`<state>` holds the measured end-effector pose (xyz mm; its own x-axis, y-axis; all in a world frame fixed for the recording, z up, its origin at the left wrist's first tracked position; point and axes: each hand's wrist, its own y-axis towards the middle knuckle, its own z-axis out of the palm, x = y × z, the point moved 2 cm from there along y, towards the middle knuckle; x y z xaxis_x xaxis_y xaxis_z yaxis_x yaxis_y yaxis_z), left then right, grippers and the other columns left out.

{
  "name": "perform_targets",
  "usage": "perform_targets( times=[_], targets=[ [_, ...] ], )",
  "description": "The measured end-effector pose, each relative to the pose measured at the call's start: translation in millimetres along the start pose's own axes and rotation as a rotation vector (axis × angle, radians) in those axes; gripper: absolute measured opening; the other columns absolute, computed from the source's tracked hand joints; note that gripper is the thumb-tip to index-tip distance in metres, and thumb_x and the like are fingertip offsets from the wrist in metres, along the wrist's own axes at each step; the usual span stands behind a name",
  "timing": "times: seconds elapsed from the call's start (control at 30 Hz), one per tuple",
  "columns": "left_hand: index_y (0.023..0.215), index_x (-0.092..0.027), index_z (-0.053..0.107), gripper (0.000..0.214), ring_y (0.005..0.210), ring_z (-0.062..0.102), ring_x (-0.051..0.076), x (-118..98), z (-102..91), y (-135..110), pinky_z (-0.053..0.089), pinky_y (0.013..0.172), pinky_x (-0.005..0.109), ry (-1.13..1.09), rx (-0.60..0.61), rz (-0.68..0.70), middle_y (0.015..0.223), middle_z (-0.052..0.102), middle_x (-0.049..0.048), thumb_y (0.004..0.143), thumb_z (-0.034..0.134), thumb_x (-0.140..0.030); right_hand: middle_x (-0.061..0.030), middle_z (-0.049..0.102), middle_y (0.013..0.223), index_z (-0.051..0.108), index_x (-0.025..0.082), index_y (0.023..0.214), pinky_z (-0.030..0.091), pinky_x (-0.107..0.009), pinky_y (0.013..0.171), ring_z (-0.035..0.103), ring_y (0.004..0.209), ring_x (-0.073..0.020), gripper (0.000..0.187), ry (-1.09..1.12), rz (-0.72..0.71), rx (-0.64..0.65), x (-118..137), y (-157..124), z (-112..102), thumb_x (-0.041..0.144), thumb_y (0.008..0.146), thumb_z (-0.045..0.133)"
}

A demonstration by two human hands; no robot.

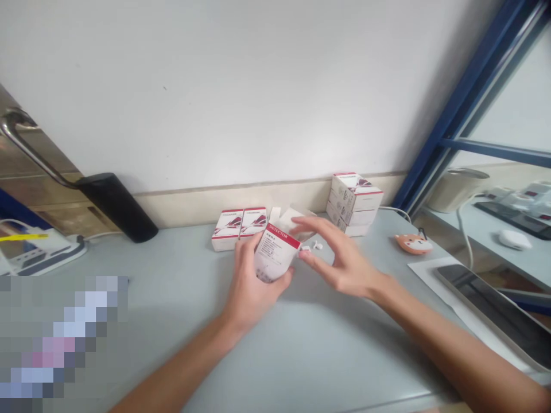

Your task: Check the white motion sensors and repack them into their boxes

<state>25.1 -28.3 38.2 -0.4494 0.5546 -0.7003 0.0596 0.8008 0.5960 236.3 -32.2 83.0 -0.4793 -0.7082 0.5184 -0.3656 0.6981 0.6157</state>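
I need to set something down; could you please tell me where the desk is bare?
Bare: between the cylinder and the two boxes, and between the forearms. Crowded: behind the held box, towards the stack, and at right around the phone.

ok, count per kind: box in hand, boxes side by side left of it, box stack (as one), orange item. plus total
Box in the left hand, printed DETECTOR: 1
Boxes side by side, left of it: 2
Box stack: 1
Orange item: 1
Total: 5

Bare hands [249,292], bare slender forearms [434,335]
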Motion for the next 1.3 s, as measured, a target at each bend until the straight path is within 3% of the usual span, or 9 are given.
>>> perform_targets(
  times=[0.2,0.3,0.43,0.67,0.83,0.93,1.07,1.17,1.3],
  targets=[
    [0.139,-0.034,0.035,0.075,0.113,0.067,0.026,10,6.0,-6,0.061,0.089,0.045,-0.291,0.087,0.079,0.132,0.057,0.0088,0.084,0.086,-0.030,-0.0141,0.052,0.143,0.052,0.029,0.141,0.049,-0.056,0.113,0.052,0.136,-0.0337,0.052,-0.116,-0.041,-0.341,1,-1,-1,0.034,0.094,0.074],
    [0.137,-0.035,0.034,0.068,0.116,0.067,0.022,8,5.9,-8,0.060,0.096,0.043,-0.338,0.087,0.181,0.133,0.055,0.0062,0.089,0.080,-0.023,-0.0117,0.054,0.138,0.063,0.029,0.123,0.050,-0.053,0.112,0.056,0.134,-0.0311,0.024,-0.084,-0.030,-0.226,0,0,2,0.031,0.099,0.067],
    [0.146,-0.035,0.038,0.064,0.127,0.063,0.026,0,-0.3,-6,0.055,0.105,0.045,-0.257,0.162,0.121,0.143,0.052,0.0098,0.094,0.073,-0.023,-0.0098,0.061,0.137,0.053,0.033,0.142,0.055,-0.048,0.106,0.061,0.128,-0.0269,0.042,0.165,0.000,-0.177,3,-1,9,0.032,0.102,0.066],
    [0.122,-0.030,0.049,0.030,0.097,0.062,0.022,-5,-12.9,4,0.055,0.084,0.038,-0.252,0.215,0.152,0.114,0.054,0.0059,0.097,0.065,-0.030,-0.0088,0.052,0.145,0.073,0.032,0.117,0.049,-0.052,0.116,0.055,0.138,-0.0289,0.018,0.112,0.060,-0.156,7,-4,14,0.034,0.105,0.060],
    [0.113,-0.029,0.049,0.019,0.088,0.058,0.019,0,-15.4,7,0.052,0.078,0.034,-0.357,0.262,0.156,0.102,0.053,0.0028,0.100,0.062,-0.034,-0.0108,0.029,0.168,0.024,0.044,0.163,0.059,-0.053,0.107,0.063,0.129,-0.0278,0.083,0.350,0.175,-0.234,4,-3,16,0.040,0.096,0.074],
    [0.111,-0.028,0.051,0.013,0.086,0.055,0.019,-5,-19.4,8,0.049,0.075,0.033,-0.378,0.289,0.175,0.099,0.052,0.0025,0.103,0.058,-0.036,-0.0108,0.040,0.165,0.011,0.044,0.166,0.057,-0.055,0.111,0.062,0.133,-0.0277,0.088,0.515,0.221,-0.105,9,-2,20,0.040,0.099,0.069],
    [0.107,-0.027,0.053,0.013,0.085,0.055,0.020,-11,-23.8,12,0.048,0.076,0.036,-0.349,0.269,0.162,0.097,0.055,0.0032,0.107,0.047,-0.039,-0.0089,0.060,0.149,0.026,0.039,0.165,0.054,-0.054,0.114,0.062,0.133,-0.0264,0.070,0.532,0.190,-0.052,14,-3,22,0.038,0.105,0.061],
    [0.107,-0.026,0.055,0.016,0.090,0.060,0.021,-10,-23.1,14,0.051,0.082,0.038,-0.340,0.228,0.114,0.102,0.061,0.0049,0.108,0.047,-0.039,-0.0073,0.064,0.145,0.051,0.037,0.150,0.056,-0.049,0.110,0.064,0.130,-0.0263,0.047,0.419,0.158,-0.102,14,-4,22,0.041,0.104,0.062],
    [0.117,-0.026,0.059,0.018,0.107,0.065,0.024,-7,-21.9,14,0.053,0.091,0.040,-0.301,0.196,0.156,0.118,0.068,0.0075,0.108,0.047,-0.036,-0.0073,0.066,0.140,0.060,0.033,0.138,0.058,-0.046,0.105,0.065,0.126,-0.0261,0.036,0.361,0.106,-0.113,10,-4,22,0.043,0.104,0.064]
  ],
)
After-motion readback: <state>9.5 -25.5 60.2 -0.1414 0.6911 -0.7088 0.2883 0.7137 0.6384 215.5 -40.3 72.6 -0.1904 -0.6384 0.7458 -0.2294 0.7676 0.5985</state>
